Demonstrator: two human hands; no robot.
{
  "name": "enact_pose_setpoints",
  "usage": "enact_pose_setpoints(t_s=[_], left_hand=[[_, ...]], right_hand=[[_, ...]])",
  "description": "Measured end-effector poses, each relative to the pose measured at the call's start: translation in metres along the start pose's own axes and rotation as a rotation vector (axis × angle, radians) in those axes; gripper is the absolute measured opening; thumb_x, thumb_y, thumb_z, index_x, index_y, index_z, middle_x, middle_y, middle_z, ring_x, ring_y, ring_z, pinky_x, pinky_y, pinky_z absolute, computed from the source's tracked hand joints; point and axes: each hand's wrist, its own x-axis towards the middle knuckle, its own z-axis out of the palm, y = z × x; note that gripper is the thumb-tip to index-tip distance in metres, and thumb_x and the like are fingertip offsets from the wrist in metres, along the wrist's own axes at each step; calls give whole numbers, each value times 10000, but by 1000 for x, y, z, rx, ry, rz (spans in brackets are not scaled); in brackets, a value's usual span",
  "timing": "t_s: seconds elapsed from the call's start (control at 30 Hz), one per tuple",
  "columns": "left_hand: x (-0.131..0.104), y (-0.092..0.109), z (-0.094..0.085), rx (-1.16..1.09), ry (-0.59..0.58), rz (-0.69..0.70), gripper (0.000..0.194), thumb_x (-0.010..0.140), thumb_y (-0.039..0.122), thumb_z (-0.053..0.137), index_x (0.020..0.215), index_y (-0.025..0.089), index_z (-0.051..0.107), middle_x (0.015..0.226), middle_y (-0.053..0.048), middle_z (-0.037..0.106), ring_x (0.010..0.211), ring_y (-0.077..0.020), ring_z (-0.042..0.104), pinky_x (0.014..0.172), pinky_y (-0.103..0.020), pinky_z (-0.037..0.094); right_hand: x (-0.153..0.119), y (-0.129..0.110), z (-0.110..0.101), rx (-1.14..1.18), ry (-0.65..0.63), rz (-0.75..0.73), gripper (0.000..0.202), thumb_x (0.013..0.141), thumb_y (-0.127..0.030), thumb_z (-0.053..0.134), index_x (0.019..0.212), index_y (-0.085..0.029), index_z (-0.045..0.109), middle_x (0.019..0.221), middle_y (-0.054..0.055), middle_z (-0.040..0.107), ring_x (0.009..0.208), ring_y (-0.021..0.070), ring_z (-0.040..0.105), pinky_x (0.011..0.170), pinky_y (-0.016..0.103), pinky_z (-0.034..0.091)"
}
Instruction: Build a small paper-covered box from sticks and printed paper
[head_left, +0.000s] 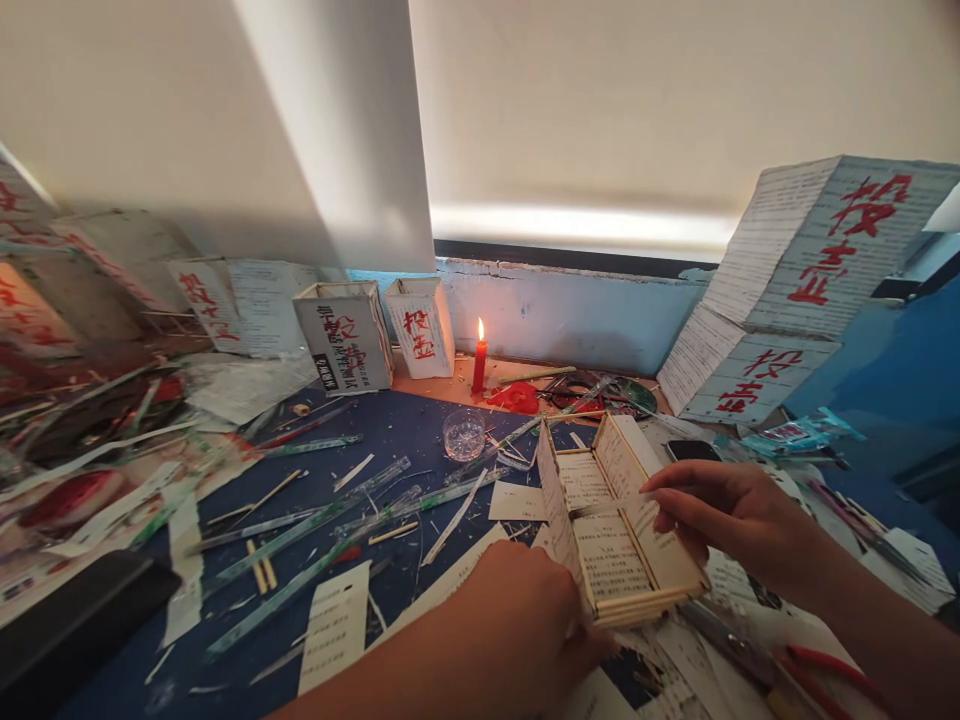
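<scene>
An open-topped box (616, 560) of printed paper, framed with thin wooden sticks, is tilted in front of me. My left hand (517, 610) is closed at its near left corner; its fingertips are partly hidden. On the right, my right hand (716, 510) has thumb and fingers pinched together over the box's side wall. A thin, pale strip (604, 508) runs from those fingertips across the inside of the box; its exact kind is unclear. Paper scraps (517, 502) lie beside and beneath the box.
A lit red candle (480, 368) stands at the back, near a small clear dish (464, 437). Finished-looking paper boxes (345, 340) line the wall; two larger ones (806, 250) are stacked right. Glue sticks (300, 580), red-handled scissors (817, 680) and a black object (90, 630) lie around.
</scene>
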Motion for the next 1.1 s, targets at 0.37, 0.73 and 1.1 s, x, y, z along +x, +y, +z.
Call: enact_pose_setpoints(t_s=[0.37,0.73,1.1], left_hand=[[-1,1,0,-8,-4,-10,258,933,404,641,1151,299,731,944,-41,806,896,-263,752,764,-326,539],[1,-4,6,11,-25,-48,255,944,443,614,1040,261,764,860,-47,792,817,-247,748,702,-304,517],[1,-1,1,10,-38,-32,253,938,410,620,1130,301,742,932,-44,800,839,-264,751,725,-332,535]], right_hand=[[2,5,2,64,31,1,346,837,-541,796,963,-219,805,750,49,760,494,120,589,481,252,517],[-5,7,-8,59,-111,-6,241,850,-463,811,937,-238,818,713,34,751,582,139,661,545,227,534],[-1,8,0,0,-8,-39,297,870,-533,774,987,-261,796,786,29,762,539,118,621,491,218,520]])
